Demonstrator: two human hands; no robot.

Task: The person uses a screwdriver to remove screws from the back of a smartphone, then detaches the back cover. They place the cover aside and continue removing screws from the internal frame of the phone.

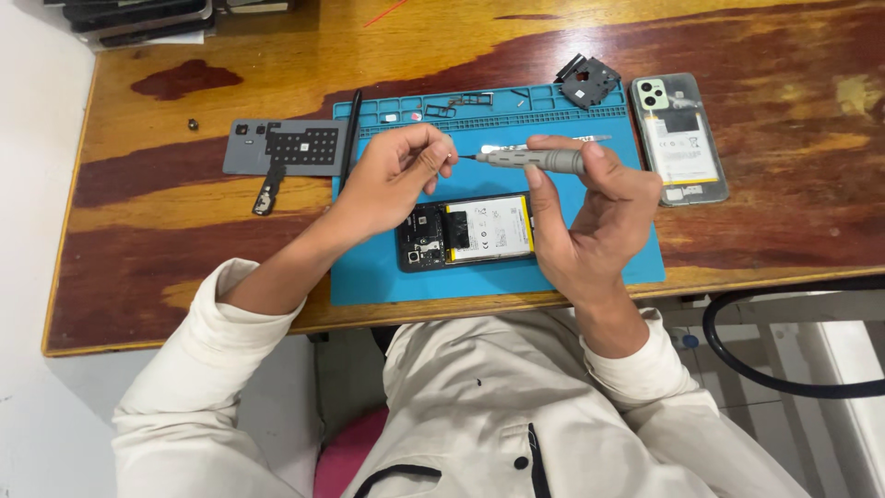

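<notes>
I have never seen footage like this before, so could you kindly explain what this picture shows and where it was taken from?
There is one picture, from a camera worn on a person's head, looking down at their two bare hands above a wooden table. The right hand holds a slim grey metal screwdriver; the left hand pinches at its tip. Below, on a blue rubber work mat, lies an opened black phone with its battery exposed. A second opened phone lies to the right, a grey back cover to the left.

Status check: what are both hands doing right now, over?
Right hand grips grey screwdriver. Left hand pinches at its tip. Opened phone lies on blue mat below. Nothing blocking.
</notes>
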